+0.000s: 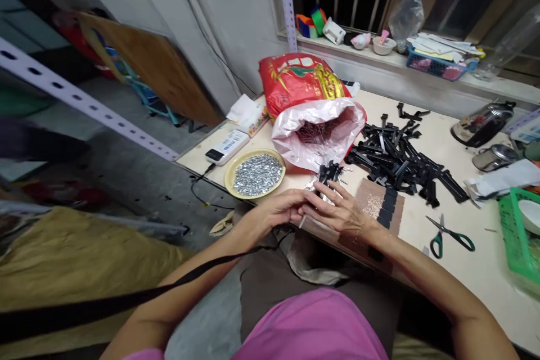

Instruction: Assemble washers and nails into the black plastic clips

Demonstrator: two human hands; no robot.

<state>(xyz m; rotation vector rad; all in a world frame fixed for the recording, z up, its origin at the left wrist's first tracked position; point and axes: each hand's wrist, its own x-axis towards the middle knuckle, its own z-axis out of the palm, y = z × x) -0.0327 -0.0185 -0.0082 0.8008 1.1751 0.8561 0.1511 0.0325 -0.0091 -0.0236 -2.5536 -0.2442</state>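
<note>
My left hand (pixel 282 209) and my right hand (pixel 337 211) meet at the table's front edge, both closed around a small thin pale piece (pixel 304 215) that I cannot make out well. Just beyond my fingers lies a small bunch of black plastic parts (pixel 330 171). A yellow plate (pixel 231 171) of small silver metal pieces (pixel 257 174) sits left of my hands. A big heap of black plastic parts (pixel 400 157) lies on the table (pixel 472 270) to the right. An open red and white bag (pixel 312 118) holding thin dark pins stands behind my hands.
Green-handled scissors (pixel 449 234) lie right of my right arm. A green basket (pixel 512 233) stands at the right edge, metal pots (pixel 481 124) behind it. A white device (pixel 228 147) lies at the left corner. The window sill (pixel 379 53) carries clutter. A slotted metal bar (pixel 84 102) crosses left.
</note>
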